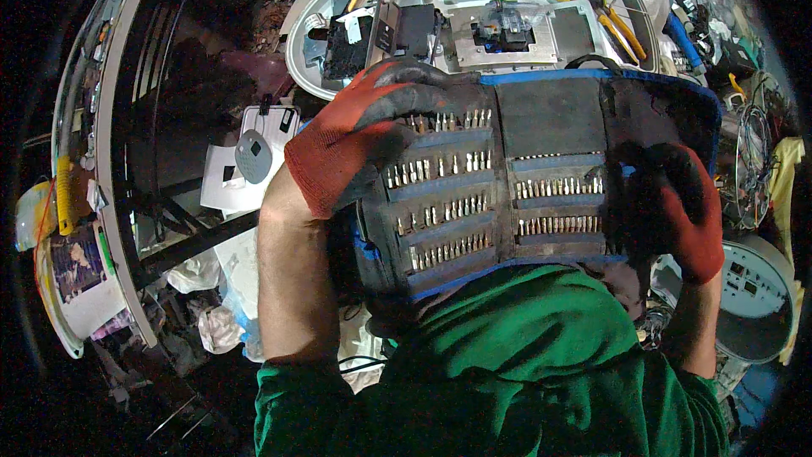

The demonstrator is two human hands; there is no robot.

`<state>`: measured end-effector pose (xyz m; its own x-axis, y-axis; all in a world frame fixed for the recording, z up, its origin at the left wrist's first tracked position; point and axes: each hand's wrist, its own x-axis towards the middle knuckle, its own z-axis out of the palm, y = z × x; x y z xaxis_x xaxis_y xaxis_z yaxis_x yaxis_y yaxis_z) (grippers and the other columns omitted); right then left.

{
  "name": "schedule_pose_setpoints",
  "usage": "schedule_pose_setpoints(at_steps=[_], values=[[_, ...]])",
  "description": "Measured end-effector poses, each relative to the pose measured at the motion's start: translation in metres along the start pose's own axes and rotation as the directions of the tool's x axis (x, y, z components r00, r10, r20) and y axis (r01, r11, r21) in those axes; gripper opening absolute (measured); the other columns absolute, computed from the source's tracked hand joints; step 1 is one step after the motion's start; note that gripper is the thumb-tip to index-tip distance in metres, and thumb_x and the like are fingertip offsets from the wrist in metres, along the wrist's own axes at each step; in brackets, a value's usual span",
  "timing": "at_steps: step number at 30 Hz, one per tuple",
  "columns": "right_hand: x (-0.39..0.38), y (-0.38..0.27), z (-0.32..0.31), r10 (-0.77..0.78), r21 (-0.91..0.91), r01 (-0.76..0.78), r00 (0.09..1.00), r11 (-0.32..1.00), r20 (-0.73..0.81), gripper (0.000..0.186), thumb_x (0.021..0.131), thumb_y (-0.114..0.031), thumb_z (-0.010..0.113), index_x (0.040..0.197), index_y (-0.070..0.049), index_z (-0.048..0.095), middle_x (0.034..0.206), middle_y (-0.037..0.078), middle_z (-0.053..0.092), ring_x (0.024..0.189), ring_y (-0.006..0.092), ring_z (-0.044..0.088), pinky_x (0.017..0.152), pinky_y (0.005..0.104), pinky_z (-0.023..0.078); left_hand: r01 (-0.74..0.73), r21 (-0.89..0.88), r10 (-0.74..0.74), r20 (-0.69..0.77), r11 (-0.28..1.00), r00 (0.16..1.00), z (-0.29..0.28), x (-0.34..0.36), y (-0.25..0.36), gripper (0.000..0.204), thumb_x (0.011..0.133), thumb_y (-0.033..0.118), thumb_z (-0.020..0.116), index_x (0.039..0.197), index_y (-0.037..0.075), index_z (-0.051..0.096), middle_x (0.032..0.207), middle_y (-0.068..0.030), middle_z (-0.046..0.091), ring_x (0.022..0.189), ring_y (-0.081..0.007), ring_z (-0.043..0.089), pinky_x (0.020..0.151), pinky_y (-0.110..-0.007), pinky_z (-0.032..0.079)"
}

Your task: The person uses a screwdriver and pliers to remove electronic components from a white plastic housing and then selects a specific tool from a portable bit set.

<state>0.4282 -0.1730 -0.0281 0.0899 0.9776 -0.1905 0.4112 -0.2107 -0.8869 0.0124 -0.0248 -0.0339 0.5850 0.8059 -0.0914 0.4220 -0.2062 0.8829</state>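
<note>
A dark fabric screwdriver bit case [550, 131] with blue edging lies unfolded across my lap, over the green clothing. Rows of metal screwdriver bits [457, 207] stand in its elastic strips, on the left and middle panels. My left hand [364, 127], in a red and black glove, grips the case's upper left side, its fingers bent over the top row of bits. At the right panel is my right hand [689, 203], gloved alike, with its dark fingers curled on the fabric. Its fingertips are hard to make out against the black cloth.
Beyond the case stands a pale oval housing [296, 51] holding yellow-handled pliers [622, 34], dark parts and a metal plate [457, 46]. A white panel with a grey oval piece [251, 156] lies left. Coiled wires [748, 161] and a round grey device [753, 288] are at right.
</note>
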Motion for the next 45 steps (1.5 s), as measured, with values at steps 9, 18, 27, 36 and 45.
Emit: schedule_pose_setpoints(at_steps=[9,18,27,36,45], values=[[-0.006,-0.056,0.036,-0.284,0.042,0.281,0.95,0.959,0.128,0.054,0.083,-0.009,0.07,0.132,0.003,0.053,0.121,0.02,0.065,0.111,0.0299,0.064,0.099,0.0372,0.047,0.066,0.026,-0.066,0.023,0.997,0.998,0.003,0.004,0.007,0.044,0.084,0.003,0.062,0.127,0.007,0.064,0.14,-0.0137,0.056,0.138,-0.0297,0.044,0.118,-0.038,0.027],[0.02,-0.074,0.102,-0.368,0.057,0.367,0.89,0.929,0.268,0.046,0.083,-0.014,0.069,0.125,-0.002,0.057,0.107,0.023,0.067,0.098,0.0417,0.066,0.086,0.0447,0.052,-0.007,0.001,0.006,0.1,1.0,0.995,-0.003,0.009,0.02,0.041,0.084,0.002,0.061,0.124,0.004,0.064,0.138,-0.014,0.056,0.134,-0.0299,0.047,0.114,-0.037,0.031],[0.028,-0.063,0.118,-0.312,0.077,0.303,0.902,0.95,0.299,0.043,0.081,-0.013,0.068,0.121,-0.001,0.057,0.104,0.023,0.066,0.098,0.0438,0.063,0.084,0.0462,0.052,0.028,-0.21,-0.019,0.043,0.977,0.999,0.0,-0.002,0.008,0.05,0.08,-0.008,0.064,0.13,0.001,0.061,0.144,-0.0133,0.052,0.135,-0.0235,0.045,0.113,-0.035,0.033],[0.035,-0.051,0.115,-0.315,0.057,0.311,0.916,0.949,0.248,0.046,0.08,-0.012,0.07,0.122,0.0,0.057,0.107,0.021,0.066,0.1,0.0379,0.066,0.087,0.0408,0.052,0.155,-0.41,-0.154,0.034,0.899,0.987,0.004,-0.004,0.013,0.041,0.087,-0.003,0.06,0.128,-0.003,0.061,0.137,-0.0134,0.056,0.125,-0.0249,0.053,0.11,-0.036,0.036],[0.037,-0.048,0.124,-0.291,-0.032,0.311,0.918,0.95,0.27,0.054,0.078,-0.02,0.073,0.126,-0.001,0.055,0.115,0.024,0.064,0.105,0.0418,0.062,0.092,0.0455,0.05,0.168,-0.315,-0.175,0.007,0.934,0.985,0.005,-0.004,0.008,0.05,0.089,-0.006,0.056,0.138,0.0,0.052,0.131,-0.0104,0.061,0.117,-0.0184,0.058,0.102,-0.031,0.045]])
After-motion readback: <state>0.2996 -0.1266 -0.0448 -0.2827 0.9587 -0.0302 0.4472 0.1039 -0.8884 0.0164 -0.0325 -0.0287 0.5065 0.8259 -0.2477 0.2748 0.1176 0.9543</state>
